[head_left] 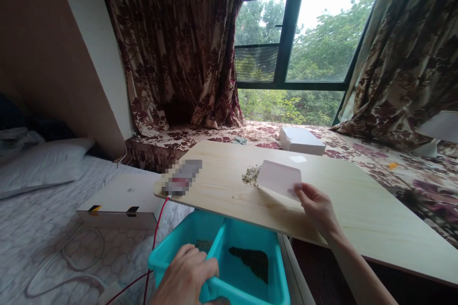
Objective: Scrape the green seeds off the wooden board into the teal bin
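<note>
My right hand (317, 204) pinches the near right corner of a thin white rectangular sheet (279, 177) with rounded corners, tilted over the table. Against the sheet's left edge lies a small scattered pile of greenish-brown grains (249, 176), perhaps seeds or beans. Below the table edge is a turquoise two-compartment bin (284, 267). My left hand (189, 271) is closed around its divider near the front. Dark grains (255, 263) gather in the bin's right compartment. A few more grains show in the left one, partly hidden by my left hand.
The pale wooden tabletop (358, 214) carries a blurred phone-like object (182, 178) with a red cable (157, 224). On the bed at left rests a white box (121, 195). Another white box (302, 140) sits on the windowsill, with a lamp (440, 126) to its right.
</note>
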A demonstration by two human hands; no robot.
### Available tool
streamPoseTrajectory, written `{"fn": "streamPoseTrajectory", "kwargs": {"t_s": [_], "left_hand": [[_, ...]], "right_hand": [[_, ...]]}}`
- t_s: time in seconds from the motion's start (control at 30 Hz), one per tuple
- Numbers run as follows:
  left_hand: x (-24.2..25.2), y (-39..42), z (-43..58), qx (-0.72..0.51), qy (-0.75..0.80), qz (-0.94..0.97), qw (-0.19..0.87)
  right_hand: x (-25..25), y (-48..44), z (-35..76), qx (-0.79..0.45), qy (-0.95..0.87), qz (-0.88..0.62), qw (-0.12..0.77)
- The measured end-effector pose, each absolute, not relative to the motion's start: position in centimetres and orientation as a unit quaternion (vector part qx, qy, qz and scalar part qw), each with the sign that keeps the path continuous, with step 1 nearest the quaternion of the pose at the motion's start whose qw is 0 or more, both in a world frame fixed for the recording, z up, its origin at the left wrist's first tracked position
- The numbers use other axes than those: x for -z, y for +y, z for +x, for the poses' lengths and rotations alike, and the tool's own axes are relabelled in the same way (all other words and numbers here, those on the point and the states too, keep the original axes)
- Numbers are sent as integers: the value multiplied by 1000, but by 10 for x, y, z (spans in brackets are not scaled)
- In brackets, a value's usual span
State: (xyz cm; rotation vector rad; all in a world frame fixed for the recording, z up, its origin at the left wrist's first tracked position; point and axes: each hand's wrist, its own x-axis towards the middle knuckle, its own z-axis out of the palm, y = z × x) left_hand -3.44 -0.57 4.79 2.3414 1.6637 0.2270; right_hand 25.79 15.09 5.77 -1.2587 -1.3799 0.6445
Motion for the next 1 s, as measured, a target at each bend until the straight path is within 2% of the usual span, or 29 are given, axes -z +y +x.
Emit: {"fn": "streamPoseTrajectory", "kwargs": {"t_s": [0.37, 1.0], "left_hand": [[-54, -8, -33, -80, 597, 782, 163], [-52, -8, -33, -76, 606, 778, 147]], "right_hand": [[-57, 149, 255, -287, -587, -526, 544], [-52, 130, 259, -254, -579, -561, 534]]}}
